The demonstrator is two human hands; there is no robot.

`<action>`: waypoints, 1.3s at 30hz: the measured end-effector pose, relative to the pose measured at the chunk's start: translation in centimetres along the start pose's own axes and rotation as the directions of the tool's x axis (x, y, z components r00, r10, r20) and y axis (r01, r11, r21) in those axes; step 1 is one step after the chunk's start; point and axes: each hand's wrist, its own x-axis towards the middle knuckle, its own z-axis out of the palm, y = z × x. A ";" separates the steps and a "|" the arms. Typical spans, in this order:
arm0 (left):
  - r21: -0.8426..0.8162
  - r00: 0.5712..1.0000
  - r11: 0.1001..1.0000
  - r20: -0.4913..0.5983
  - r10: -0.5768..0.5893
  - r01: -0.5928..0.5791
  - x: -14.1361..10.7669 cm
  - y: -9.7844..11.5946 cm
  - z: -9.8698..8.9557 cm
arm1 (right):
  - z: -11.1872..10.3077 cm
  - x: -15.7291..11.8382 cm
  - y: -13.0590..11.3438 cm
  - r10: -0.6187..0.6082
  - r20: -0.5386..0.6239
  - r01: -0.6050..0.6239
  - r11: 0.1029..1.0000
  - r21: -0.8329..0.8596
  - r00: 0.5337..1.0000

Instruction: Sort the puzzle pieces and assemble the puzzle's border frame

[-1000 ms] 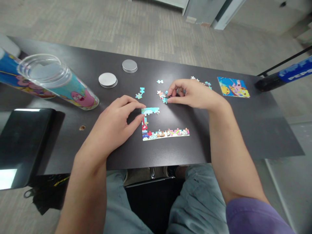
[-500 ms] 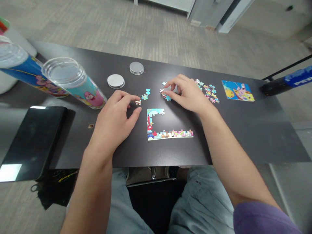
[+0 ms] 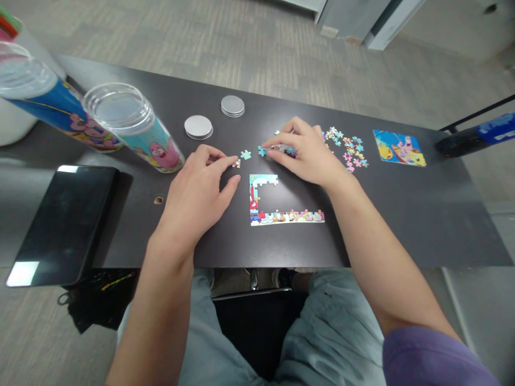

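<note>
My left hand [image 3: 205,185] rests on the dark table with thumb and index finger apart. Its index fingertip touches a small brown-and-white puzzle piece [image 3: 236,164]. A pale green-blue puzzle piece [image 3: 245,155] lies just beyond. My right hand [image 3: 303,150] is bent low, its thumb and index finger closed at the edge of a blue puzzle piece [image 3: 262,151]. Other loose pieces are partly hidden beneath its fingers. Nearer to me lies a joined puzzle border [image 3: 287,217], with a left side, a bottom row and a short top row.
Loose puzzle pieces [image 3: 354,153] lie beyond my right hand, near a colourful picture card [image 3: 399,148]. Round silver discs [image 3: 198,127] lie at the back. Clear-topped cartoon tumblers [image 3: 137,128] and a black tablet [image 3: 64,222] are at left. A blue-black cylinder [image 3: 478,134] is far right.
The blue puzzle piece has shifted right, away from the pale green-blue one, and is at my right fingertips. My left hand stays by its piece. The whole view has shifted slightly.
</note>
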 end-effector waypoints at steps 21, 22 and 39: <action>0.098 0.999 0.994 0.018 0.049 -0.051 -0.1 0.1 0.0 | -1.4 -0.5 4.7 0.152 -0.225 -0.148 0.988 0.033 0.962; 0.101 0.998 0.993 0.017 0.055 -0.056 -0.1 0.1 0.0 | -1.5 -0.6 5.4 0.165 -0.239 -0.165 0.986 0.021 0.957; 0.148 0.998 0.987 0.044 0.054 -0.059 0.0 0.2 0.1 | 0.8 0.8 4.1 0.212 -0.163 -0.221 0.975 -0.038 0.964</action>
